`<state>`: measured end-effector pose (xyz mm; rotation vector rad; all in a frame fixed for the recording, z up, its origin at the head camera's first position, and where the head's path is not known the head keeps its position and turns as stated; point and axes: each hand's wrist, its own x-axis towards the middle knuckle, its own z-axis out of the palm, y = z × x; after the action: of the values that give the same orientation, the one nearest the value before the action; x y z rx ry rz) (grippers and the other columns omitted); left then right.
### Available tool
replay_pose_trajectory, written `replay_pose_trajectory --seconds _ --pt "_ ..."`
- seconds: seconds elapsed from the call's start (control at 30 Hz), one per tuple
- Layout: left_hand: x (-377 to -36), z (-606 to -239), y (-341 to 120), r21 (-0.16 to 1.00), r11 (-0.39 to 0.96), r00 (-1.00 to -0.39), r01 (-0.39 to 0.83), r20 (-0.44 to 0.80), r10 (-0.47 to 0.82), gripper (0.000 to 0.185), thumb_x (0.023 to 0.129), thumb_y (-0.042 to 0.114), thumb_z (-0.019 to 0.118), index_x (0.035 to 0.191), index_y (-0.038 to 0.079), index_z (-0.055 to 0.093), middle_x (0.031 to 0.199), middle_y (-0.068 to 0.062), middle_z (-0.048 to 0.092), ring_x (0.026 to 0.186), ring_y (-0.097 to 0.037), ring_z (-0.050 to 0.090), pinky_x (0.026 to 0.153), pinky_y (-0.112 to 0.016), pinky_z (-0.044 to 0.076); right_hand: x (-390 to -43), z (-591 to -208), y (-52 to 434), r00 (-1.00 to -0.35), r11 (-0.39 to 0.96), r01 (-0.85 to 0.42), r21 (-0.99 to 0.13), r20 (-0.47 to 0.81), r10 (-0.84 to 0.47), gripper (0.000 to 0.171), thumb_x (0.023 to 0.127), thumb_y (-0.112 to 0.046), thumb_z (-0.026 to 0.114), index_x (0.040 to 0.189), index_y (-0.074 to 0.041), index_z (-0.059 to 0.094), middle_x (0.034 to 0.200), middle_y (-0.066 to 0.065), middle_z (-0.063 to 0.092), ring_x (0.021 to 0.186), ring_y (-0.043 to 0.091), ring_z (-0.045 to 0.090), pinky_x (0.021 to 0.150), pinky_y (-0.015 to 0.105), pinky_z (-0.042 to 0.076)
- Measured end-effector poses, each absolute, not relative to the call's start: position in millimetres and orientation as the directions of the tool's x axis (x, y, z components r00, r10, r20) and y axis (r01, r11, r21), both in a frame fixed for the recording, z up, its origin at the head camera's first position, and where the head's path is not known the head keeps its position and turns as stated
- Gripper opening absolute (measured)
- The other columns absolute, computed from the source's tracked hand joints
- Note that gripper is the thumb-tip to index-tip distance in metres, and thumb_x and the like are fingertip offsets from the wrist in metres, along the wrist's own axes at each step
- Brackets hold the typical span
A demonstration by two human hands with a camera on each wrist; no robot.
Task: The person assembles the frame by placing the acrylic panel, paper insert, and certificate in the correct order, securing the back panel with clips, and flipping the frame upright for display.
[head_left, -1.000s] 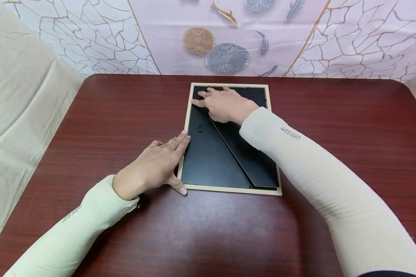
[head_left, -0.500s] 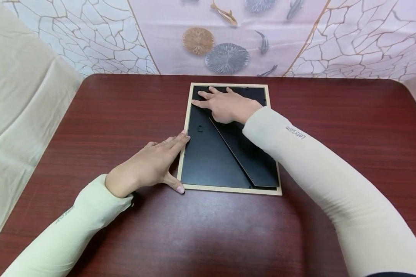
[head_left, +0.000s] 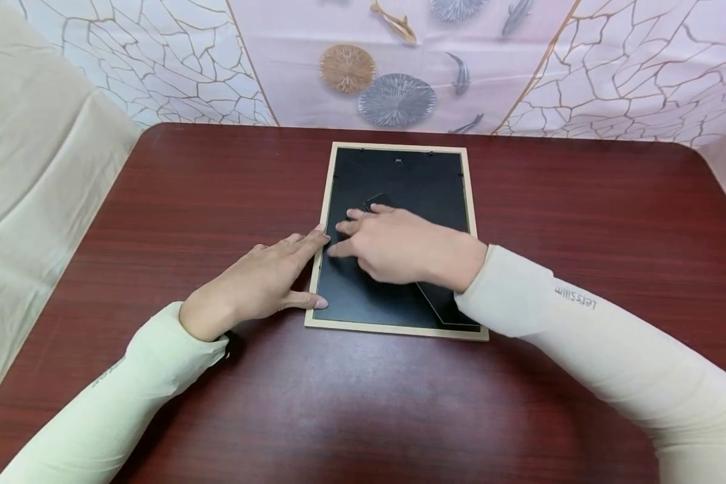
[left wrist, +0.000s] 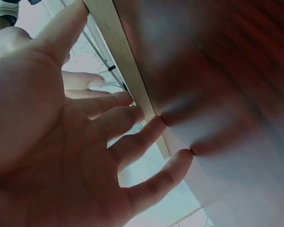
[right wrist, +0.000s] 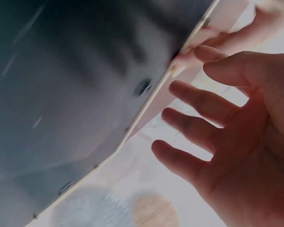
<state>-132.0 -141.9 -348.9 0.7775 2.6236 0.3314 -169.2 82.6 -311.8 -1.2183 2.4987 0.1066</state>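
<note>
Wood-edged picture frame (head_left: 396, 238), face down at the middle of the red-brown table (head_left: 157, 202), black backing (head_left: 399, 181) upward. Head view: my left hand (head_left: 260, 282), fingers straight, braces the frame's left rail; my right hand (head_left: 387, 245) lies spread on the backing near that edge, a second ago up at the top corner. Firm bracing keeps the frame from sliding. Left wrist view: fingers (left wrist: 146, 135) flat along the pale rail. Right wrist view: fingers (right wrist: 199, 101) spread, seemingly just off the backing; blur.
</note>
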Motion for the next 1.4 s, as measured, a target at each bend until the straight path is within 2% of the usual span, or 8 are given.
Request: replay_pose_trajectory --seconds 0.1,0.27,0.6,0.9,1.4 --pt "-132 -348 -141 0.321 0.829 -0.781 0.458 -0.3 0.548 0.098 0.093 0.051 0.076 0.167 0.012 0.024 0.175 -0.01 0.022 0.158 -0.039 0.031 0.115 -0.073 0.035 -158 -314 75 -0.546 0.609 -0.79 -0.076 -0.365 -0.754 0.054 0.105 -0.013 0.053 0.156 -0.032 0.051 0.166 0.014 0.041 0.157 0.04 0.033 0.127 0.058 0.028" --pt "-131 -347 -139 0.317 0.836 -0.79 0.448 -0.298 0.536 0.1 0.091 0.051 0.078 0.167 0.013 0.025 0.175 -0.009 0.023 0.158 -0.037 0.033 0.114 -0.073 0.036 -151 -318 66 -0.557 0.62 -0.783 -0.052 -0.384 -0.736 0.058 0.105 -0.014 0.052 0.159 -0.035 0.046 0.166 0.018 0.041 0.155 0.044 0.035 0.126 0.057 0.03" --pt "-133 -344 -136 0.269 0.844 -0.793 0.464 -0.299 0.531 0.1 0.091 0.052 0.078 0.166 0.011 0.028 0.172 -0.013 0.03 0.155 -0.037 0.038 0.112 -0.07 0.04 -150 -320 67 -0.546 0.608 -0.793 -0.049 -0.385 -0.744 0.058 0.106 -0.013 0.05 0.16 -0.033 0.044 0.166 0.019 0.04 0.156 0.038 0.036 0.126 0.057 0.03" --pt "-132 -345 -136 0.256 0.843 -0.795 0.472 -0.289 0.533 0.098 0.09 0.05 0.08 0.165 0.01 0.03 0.171 -0.015 0.033 0.152 -0.037 0.043 0.109 -0.068 0.044 -151 -322 68 -0.519 0.567 -0.822 -0.052 -0.343 -0.783 0.05 0.107 -0.014 0.05 0.156 -0.026 0.052 0.161 0.014 0.049 0.153 0.036 0.042 0.123 0.059 0.035" --pt "-134 -344 -133 0.205 0.856 -0.792 0.475 -0.323 0.518 0.101 0.091 0.053 0.077 0.167 0.01 0.027 0.172 -0.013 0.031 0.154 -0.034 0.041 0.115 -0.07 0.038 -148 -327 77 -0.549 0.607 -0.794 -0.044 -0.38 -0.745 0.059 0.106 -0.012 0.048 0.161 -0.033 0.041 0.17 0.008 0.034 0.16 0.032 0.028 0.125 0.064 0.028"
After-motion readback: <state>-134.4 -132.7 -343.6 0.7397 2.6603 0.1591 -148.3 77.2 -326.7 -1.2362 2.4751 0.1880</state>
